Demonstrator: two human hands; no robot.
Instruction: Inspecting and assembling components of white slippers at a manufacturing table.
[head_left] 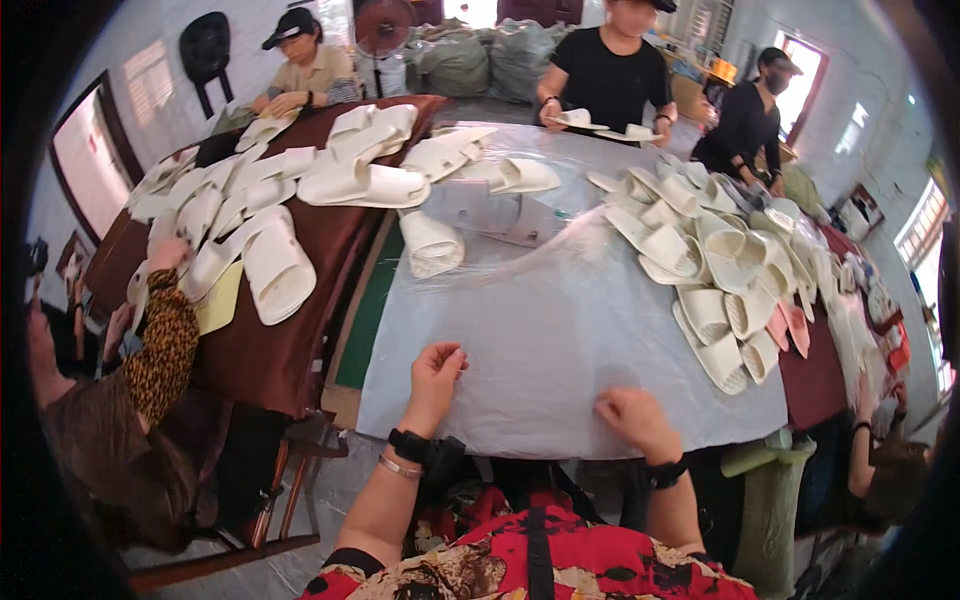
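A worker in a red patterned garment (600, 560) is holding both hands over a surface (540, 350) covered with a pale sheet. The left hand (435, 388) is curling its fingers narrowly toward the thumb; the right hand (638, 420) is bending loosely, knuckles up. Whether either is gripping anything, one cannot tell. Beyond the right hand, cream slippers (715, 350) are lying in an overlapping heap, showing broad, smooth straps, open toes and textured footbeds, while pink slippers (793, 330) are poking out at its edge. Ahead of the left hand, a lone cream slipper (432, 245) is sitting near clear film (575, 240), which is cluttering the middle along with pale grey pieces (500, 212). At left, a co-worker in a spotted sleeve (165, 340) is reaching toward more slippers (280, 265) that are crowding a brown surface (325, 300). Across the way, a co-worker in black (610, 75) is holding slippers, and full sacks (455, 70) are lining the background.
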